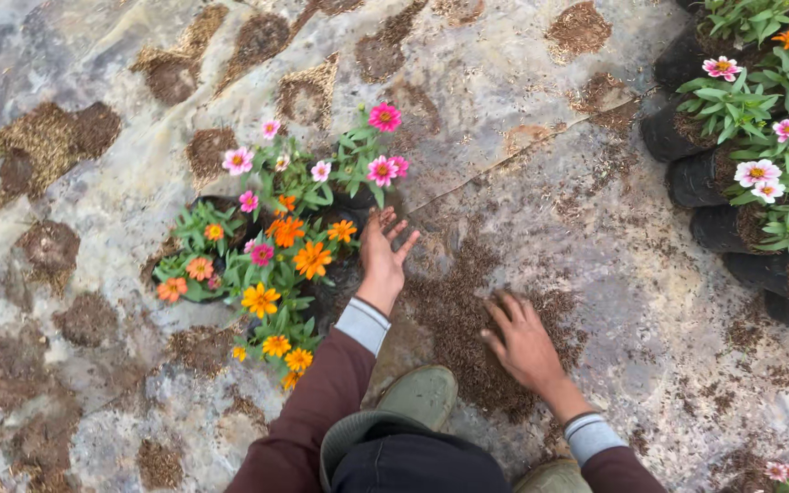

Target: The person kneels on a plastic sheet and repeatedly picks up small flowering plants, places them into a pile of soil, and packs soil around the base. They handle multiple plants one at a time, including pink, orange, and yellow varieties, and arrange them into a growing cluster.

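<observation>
Left hand [383,258] stretched forward, fingers [393,225] spread wide and holding nothing, tips just beside the near edge of a cluster of flowering plants [285,246] in dark nursery bags. Right hand [522,342] palm down on a patch of loose brown soil [454,315], fingers slightly parted, flat, gripping nothing. Both wrists in grey cuffs under maroon sleeves [321,402]. Green rubber boot [422,394] planted between the two arms, toe pointing at the soil patch; second boot only partly visible at bottom edge. Cluster at left: bags crowded together, touching, exact count not readable under the foliage; blooms roughly ten orange, about ten pink or magenta. Second group of bagged plants [760,137] along the right edge, well apart from both hands: about six dark bags visible in a stacked row, pink, white-pink and one orange bloom above them. Ground a mottled plastic sheet [541,119], wrinkled, with a seam running diagonally from upper right toward the cluster. Scattered round soil marks [47,141] on the sheet, around a dozen, mostly left and top. Open room: wide bare stretch between the two plant groups, and more to the right of the right hand.
</observation>
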